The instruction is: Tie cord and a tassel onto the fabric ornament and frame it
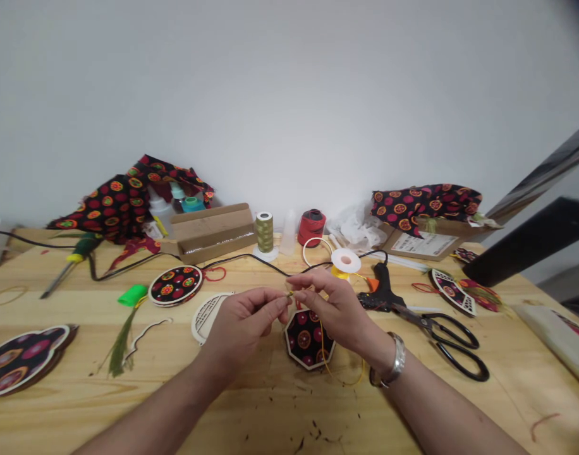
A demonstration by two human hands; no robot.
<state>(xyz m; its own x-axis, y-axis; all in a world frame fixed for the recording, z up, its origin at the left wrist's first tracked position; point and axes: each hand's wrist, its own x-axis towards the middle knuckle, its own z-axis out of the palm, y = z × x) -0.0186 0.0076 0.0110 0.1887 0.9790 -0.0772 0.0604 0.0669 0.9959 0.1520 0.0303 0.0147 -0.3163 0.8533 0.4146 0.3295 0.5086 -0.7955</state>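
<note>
- At the lower left of the frame, a gourd-shaped patterned piece (24, 363) lies on the table (166, 404), well apart from both hands.
- Left of centre, a green tassel (122, 344) lies beside a round patterned piece (176, 284).
- Nearer the centre, a pale slatted frame (207, 318) lies just beside the left hand, which partly covers it.
- At the centre, the left hand (251, 319) is mostly closed, its thumb and forefinger pinching a small bit of yellow cord (323, 341) at the fingertips.
- Just right of centre, an octagonal patterned piece (308, 344) with a pale rim lies on the table, below the meeting fingertips in the frame and partly covered by the right hand; the cord hangs across its right part and loops toward the lower right.
- Right of it, the right hand (337, 309) is half curled, thumb and forefinger pinching the same bit of cord against the left fingertips.
- Farther right, a black glue gun (383, 292) lies near the right hand, with scissors (436, 328) beside it.
</note>
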